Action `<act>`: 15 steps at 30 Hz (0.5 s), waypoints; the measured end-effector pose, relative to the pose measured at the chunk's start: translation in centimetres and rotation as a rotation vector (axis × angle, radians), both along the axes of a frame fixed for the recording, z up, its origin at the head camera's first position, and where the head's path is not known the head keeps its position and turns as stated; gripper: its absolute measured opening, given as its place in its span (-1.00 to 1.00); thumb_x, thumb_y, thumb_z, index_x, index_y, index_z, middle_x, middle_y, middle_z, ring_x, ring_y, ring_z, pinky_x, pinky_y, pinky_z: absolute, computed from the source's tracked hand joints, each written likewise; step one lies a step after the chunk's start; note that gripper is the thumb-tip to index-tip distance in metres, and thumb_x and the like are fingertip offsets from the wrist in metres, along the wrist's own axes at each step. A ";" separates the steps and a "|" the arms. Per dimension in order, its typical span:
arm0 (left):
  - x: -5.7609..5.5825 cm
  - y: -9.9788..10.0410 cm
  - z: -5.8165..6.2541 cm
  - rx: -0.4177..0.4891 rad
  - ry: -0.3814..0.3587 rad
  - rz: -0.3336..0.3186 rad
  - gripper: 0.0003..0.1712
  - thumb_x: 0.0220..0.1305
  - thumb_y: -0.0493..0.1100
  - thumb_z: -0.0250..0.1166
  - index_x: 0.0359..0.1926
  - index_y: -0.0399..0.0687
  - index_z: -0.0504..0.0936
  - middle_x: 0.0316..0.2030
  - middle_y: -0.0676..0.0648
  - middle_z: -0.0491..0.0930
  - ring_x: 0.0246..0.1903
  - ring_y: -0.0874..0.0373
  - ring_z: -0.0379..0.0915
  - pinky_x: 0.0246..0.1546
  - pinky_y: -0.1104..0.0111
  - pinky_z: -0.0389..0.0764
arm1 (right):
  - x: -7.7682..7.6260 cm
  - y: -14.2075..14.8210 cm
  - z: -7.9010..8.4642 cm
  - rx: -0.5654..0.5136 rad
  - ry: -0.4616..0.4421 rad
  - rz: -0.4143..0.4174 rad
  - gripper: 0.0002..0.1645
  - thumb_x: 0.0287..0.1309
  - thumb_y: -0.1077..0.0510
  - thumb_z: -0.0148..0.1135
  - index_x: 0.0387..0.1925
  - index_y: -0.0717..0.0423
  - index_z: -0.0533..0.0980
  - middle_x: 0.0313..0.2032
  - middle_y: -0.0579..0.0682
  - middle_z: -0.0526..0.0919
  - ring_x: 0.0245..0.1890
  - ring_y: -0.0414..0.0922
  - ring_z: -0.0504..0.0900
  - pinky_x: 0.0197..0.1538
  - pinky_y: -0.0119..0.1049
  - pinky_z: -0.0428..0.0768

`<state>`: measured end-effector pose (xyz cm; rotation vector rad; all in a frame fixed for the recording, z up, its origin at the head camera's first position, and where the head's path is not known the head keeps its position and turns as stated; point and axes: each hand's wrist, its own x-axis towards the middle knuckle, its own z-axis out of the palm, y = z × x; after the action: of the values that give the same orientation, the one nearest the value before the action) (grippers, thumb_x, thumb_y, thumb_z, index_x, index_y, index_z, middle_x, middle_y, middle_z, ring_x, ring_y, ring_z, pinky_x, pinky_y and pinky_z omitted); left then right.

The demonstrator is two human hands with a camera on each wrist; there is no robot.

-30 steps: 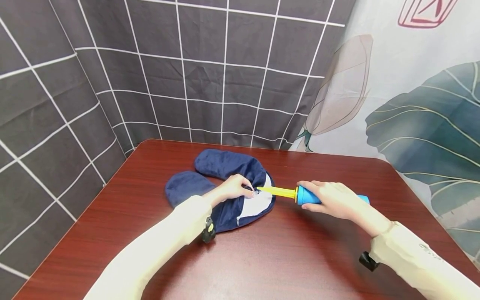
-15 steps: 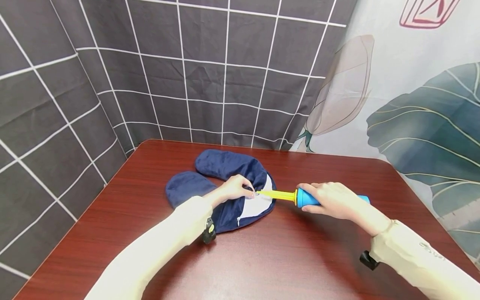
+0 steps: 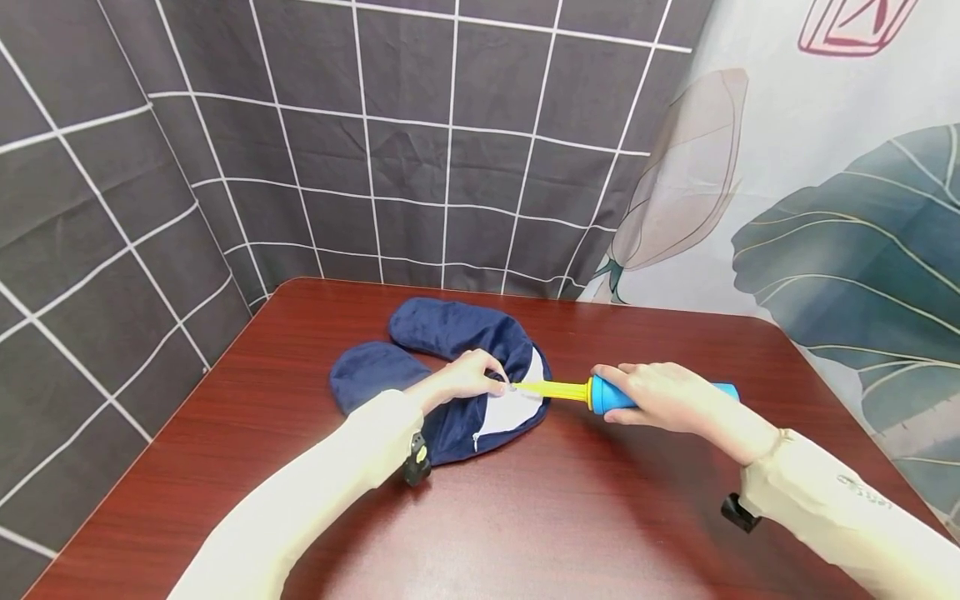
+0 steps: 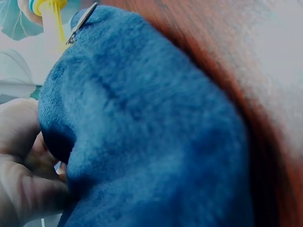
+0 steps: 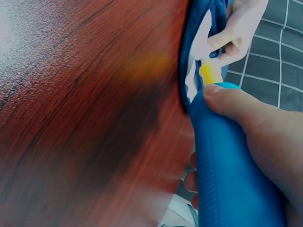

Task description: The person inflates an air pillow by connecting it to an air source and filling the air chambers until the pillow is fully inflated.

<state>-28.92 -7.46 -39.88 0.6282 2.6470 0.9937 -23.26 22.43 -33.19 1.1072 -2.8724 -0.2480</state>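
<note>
A navy plush U-shaped neck pillow (image 3: 438,329) lies on the table, its zipped cover open over a white inner layer (image 3: 517,412). Beside that opening, my left hand (image 3: 471,375) pinches a small clear valve (image 3: 512,387) between thumb and fingers. My right hand (image 3: 667,398) grips the blue barrel of a hand pump (image 5: 232,156) from above. The pump's yellow nozzle (image 3: 557,390) points left, its tip right at the valve and the left fingertips. In the left wrist view, the plush cover (image 4: 142,109) fills most of the frame, with a zipper pull (image 4: 84,21) at its edge.
The reddish-brown wooden table (image 3: 555,517) extends around the pillow and toward the front. A dark grid-patterned curtain (image 3: 405,167) hangs behind and to the left. A pale leaf-printed curtain (image 3: 847,250) hangs at the right.
The pump's nozzle tip has shifted slightly left and down, to the valve at the left fingertips. The left hand and the pillow have stayed almost where they were.
</note>
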 end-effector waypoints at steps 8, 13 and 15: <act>0.1 0.3 0.0 -0.030 -0.011 0.060 -0.89 0.15 -0.16 0.40 -0.29 0.04 0.81 -0.13 -0.02 0.74 0.11 0.02 0.53 0.25 -0.18 0.30 | -0.2 -0.6 0.8 0.057 0.014 0.035 -0.22 -0.04 -0.18 0.49 0.13 0.17 0.48 -0.26 0.05 0.71 -0.44 -0.14 0.62 -0.28 -0.19 0.71; 0.2 0.5 0.1 -0.031 -0.015 0.086 -0.91 0.13 -0.16 0.42 -0.32 0.03 0.81 -0.17 -0.03 0.75 0.10 0.01 0.53 0.25 -0.22 0.28 | -0.2 -1.1 1.2 0.082 0.050 0.055 -0.22 -0.07 -0.16 0.52 0.11 0.16 0.50 -0.29 0.05 0.71 -0.47 -0.13 0.61 -0.29 -0.19 0.71; 0.3 0.6 0.0 -0.031 -0.019 0.100 -0.92 0.12 -0.15 0.43 -0.34 0.02 0.81 -0.21 -0.03 0.75 0.08 0.02 0.54 0.24 -0.20 0.29 | -0.1 -1.3 1.3 0.095 0.069 0.062 -0.23 -0.08 -0.16 0.53 0.10 0.16 0.50 -0.30 0.05 0.71 -0.49 -0.13 0.61 -0.31 -0.20 0.70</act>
<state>-28.61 -6.89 -39.86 0.4818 2.6943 0.9778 -23.39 21.08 -31.86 1.1769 -2.7870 -0.4143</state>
